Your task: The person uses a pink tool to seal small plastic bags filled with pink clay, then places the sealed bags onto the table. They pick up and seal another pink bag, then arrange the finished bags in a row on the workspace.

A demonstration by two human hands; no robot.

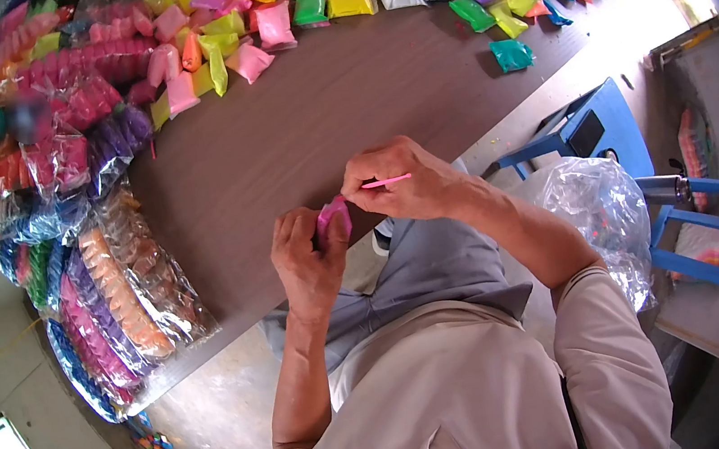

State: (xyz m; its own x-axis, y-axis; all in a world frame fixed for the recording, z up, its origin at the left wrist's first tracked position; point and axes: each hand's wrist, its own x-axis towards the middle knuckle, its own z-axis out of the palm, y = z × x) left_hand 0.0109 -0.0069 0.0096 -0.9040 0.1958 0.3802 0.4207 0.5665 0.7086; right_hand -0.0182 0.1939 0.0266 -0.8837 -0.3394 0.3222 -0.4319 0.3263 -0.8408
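My left hand (302, 259) is closed around a small pink packet (334, 224), its thumb lying across the front. Just to the right, my right hand (412, 177) is closed in a pinch, with a thin pink stick (387, 182) sticking out from its fingers. The right fingertips are right at the packet's upper corner, and the fingers partly hide that spot. Both hands are over the near edge of the brown table (275, 136), in front of my lap.
Many small coloured packets (349, 3) lie along the table's far side, with a teal packet (512, 54) by itself at the right. Clear bags of packed rows (123, 292) fill the left end. A clear plastic bag (597, 202) and a blue stool (699, 252) stand at my right.
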